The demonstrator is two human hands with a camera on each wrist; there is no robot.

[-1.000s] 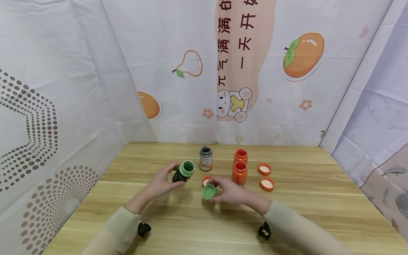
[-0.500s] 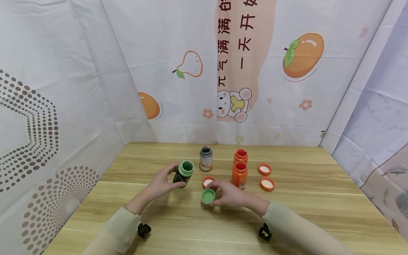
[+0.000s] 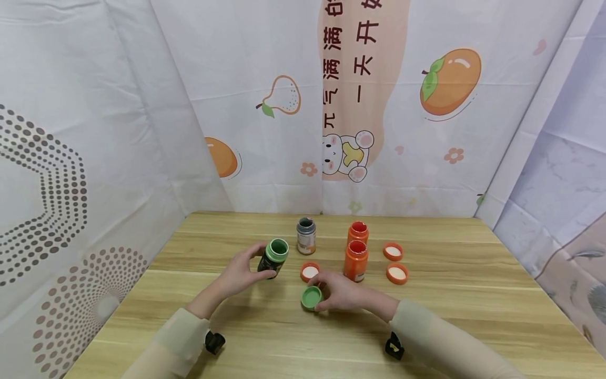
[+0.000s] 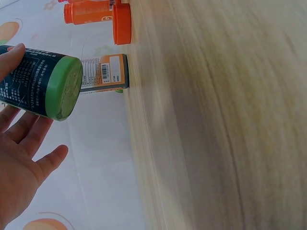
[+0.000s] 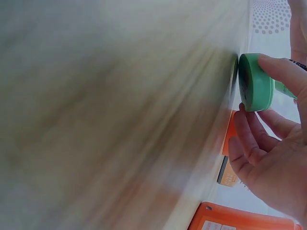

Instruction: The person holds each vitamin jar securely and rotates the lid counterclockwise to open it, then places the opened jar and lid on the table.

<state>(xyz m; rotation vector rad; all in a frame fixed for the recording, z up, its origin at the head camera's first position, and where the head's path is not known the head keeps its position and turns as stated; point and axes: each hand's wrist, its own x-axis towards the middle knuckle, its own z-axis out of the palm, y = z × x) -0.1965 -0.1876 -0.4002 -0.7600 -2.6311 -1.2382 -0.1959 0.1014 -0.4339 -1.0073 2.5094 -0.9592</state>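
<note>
My left hand (image 3: 239,269) grips an uncapped jar (image 3: 271,265) with a green neck and a dark label, its mouth tipped slightly towards the right. In the left wrist view the green base of this jar (image 4: 65,88) is raised off the table. Between thumb and fingers, my right hand (image 3: 344,291) pinches a green screw cap (image 3: 311,298), hollow side up. The right wrist view has the cap (image 5: 259,82) close over the wood, almost level with it. Just behind the cap lies an orange cap (image 3: 310,270) with a white liner.
An uncapped grey jar (image 3: 306,239) stands behind, between the hands. Two uncapped orange jars, one front (image 3: 355,261) and one rear (image 3: 357,231), stand behind the right hand. Two more orange caps, upper (image 3: 393,251) and lower (image 3: 396,273), lie right of them. A curtain (image 3: 265,184) backs the table.
My right hand has brought the green cap down and slightly towards me, close to the table, uncovering more of the orange cap behind. My left hand with the jar has hardly moved.
</note>
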